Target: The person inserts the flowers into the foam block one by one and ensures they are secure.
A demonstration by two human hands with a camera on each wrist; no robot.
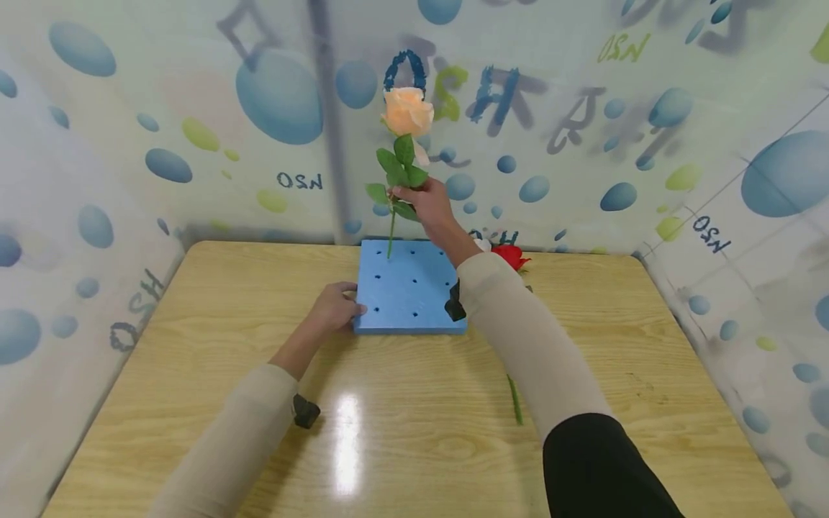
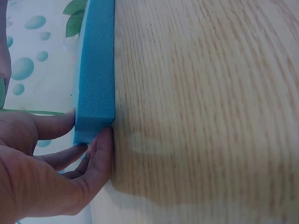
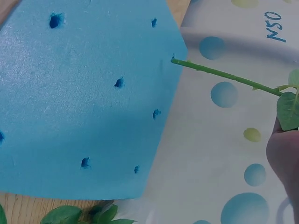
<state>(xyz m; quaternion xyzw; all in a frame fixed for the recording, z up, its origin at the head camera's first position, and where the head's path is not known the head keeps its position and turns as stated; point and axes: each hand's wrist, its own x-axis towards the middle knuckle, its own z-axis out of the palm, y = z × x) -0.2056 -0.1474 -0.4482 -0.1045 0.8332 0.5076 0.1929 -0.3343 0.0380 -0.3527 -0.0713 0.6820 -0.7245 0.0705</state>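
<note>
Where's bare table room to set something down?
Pale wooden table is bare left of the left cream sleeve, and between it and the right cream sleeve, in front of the square blue foam block. Crowded: right of the block, by the red flower.

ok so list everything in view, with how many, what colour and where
peach rose: one, peach with green leaves, held above the board
blue board: one, blue, on the table
holes: at least eight visible, dark, in the board's top
red rose: one, red, right of the board, partly hidden
green stem: one, green, on the table, partly under the right sleeve's outline
table: one, light wood, under the board
patterned wall: white with blue and green spots, around the table
wrist devices: two, black, at the wrists
sleeves: two, cream, right one black higher up
left hand: one, gripping the board's left edge
right hand: one, pinching the rose's stem
</note>
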